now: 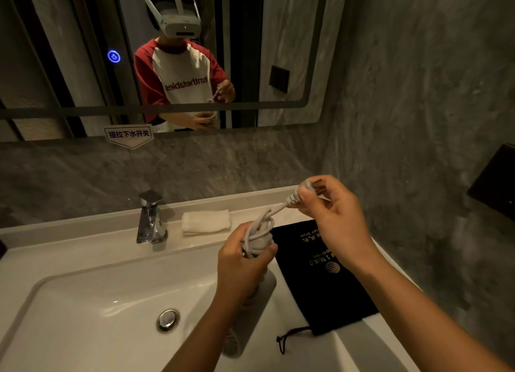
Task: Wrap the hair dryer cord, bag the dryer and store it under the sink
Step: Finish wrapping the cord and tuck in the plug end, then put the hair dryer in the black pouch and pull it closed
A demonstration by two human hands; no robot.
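Observation:
Over the right side of the basin, my left hand grips the handle of a white hair dryer, whose barrel hangs below my wrist. Its pale cord is coiled in several loops around the handle top. A short taut stretch of cord runs up to the plug, pinched in my right hand. A black drawstring bag with gold print lies flat on the counter under my right forearm, its string trailing toward me.
A white sink with a chrome drain and chrome faucet fills the left. A folded white towel lies by the back edge. A mirror hangs above; a dark box is on the right wall.

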